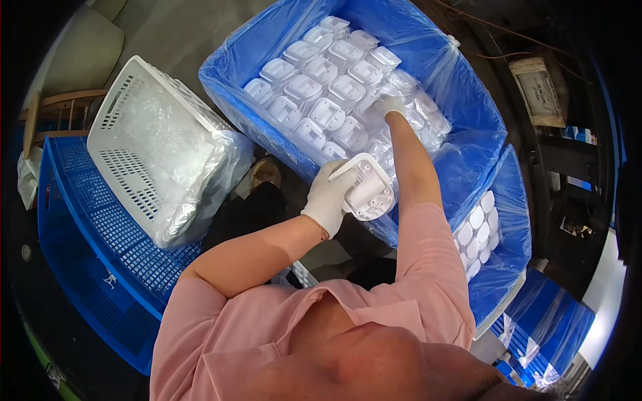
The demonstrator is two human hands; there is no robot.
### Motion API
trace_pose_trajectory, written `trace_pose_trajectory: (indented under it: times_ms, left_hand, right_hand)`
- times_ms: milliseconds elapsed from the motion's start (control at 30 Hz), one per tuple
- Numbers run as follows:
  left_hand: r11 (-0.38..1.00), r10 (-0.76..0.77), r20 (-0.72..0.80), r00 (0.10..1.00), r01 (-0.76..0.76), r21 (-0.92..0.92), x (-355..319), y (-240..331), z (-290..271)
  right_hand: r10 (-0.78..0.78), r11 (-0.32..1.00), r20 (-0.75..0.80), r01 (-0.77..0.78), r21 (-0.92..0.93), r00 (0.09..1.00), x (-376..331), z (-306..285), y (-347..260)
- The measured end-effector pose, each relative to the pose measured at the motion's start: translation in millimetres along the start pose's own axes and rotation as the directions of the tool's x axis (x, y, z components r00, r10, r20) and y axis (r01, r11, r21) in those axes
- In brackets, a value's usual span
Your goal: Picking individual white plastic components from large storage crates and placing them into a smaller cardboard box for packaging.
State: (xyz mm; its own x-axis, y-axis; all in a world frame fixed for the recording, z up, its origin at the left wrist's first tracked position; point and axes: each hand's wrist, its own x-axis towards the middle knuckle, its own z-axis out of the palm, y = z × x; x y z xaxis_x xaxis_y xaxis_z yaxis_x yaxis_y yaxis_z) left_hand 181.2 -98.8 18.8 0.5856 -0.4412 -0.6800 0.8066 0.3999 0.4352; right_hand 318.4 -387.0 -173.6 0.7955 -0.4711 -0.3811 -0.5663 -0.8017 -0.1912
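My left hand point(328, 199), in a white glove, grips a white plastic housing point(369, 194) by its edge. The housing has rounded corners, and its hollow inner side with molded posts faces up. Over the far bin, my gloved right hand point(389, 105) reaches down to the rows of parts; its fingers are blurred and partly hidden, so I cannot tell whether it holds anything. Rows of similar white plastic housings point(328, 114) in clear wrapping fill that bin, which is lined with blue plastic film point(461, 93).
To the left, a tilted white perforated basket point(124, 150) with a clear bag rests by blue crates point(107, 214). A second blue-lined bin point(511, 200) at the right holds white oval parts point(477, 218). Farther right are a wooden box point(537, 92) and wrapped blue stacks point(545, 321).
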Motion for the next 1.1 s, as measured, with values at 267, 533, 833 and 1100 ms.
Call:
trace_pose_trajectory:
  times_ms: [267,533,833,1100]
  left_hand:
    - [0.999,0.002,0.024,1.000,-0.001,-0.051,11,2,16]
    - [0.953,0.258,0.277,0.926,-0.290,0.083,25,-17,35]
    - [0.413,0.527,0.688,0.499,-0.858,0.307,-7,-39,66]
    - [0.354,0.578,0.680,0.452,-0.889,0.289,-11,-33,74]
  right_hand:
    - [0.012,1.000,-0.151,-0.014,-0.011,0.989,-18,-14,-3]
    - [-0.317,0.267,0.322,-0.242,0.933,0.892,-158,-88,17]
    - [-0.173,0.156,0.032,-0.005,0.988,0.984,-282,-165,14]
    - [-0.010,0.128,-0.157,0.157,0.979,0.987,-299,-175,6]
